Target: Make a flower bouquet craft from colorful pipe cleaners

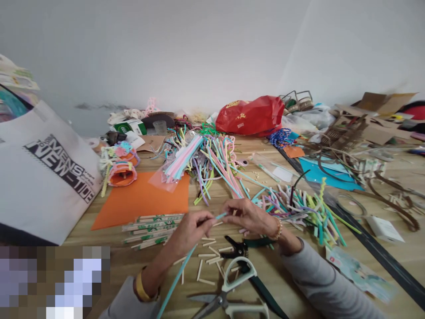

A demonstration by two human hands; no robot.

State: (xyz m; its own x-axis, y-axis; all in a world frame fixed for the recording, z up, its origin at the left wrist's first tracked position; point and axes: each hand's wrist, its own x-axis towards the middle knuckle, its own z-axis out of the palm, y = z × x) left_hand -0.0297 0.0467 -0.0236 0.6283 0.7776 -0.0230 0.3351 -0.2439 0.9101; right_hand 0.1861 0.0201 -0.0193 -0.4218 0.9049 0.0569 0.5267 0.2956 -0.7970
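My left hand pinches a long teal pipe cleaner, which runs down past my wrist and sticks out towards my right hand. The fingertips of my right hand close on its short upper end. Below my hands lie short pale wooden sticks. Scissors with white handles and black-and-green cutters rest just under my right forearm. To the left are bundled sticks in green-printed wrappers.
A heap of pastel pipe cleaners and cut pieces cover the wooden table. An orange card, a white tote bag, a red plastic bag, blue card and cardboard surround them.
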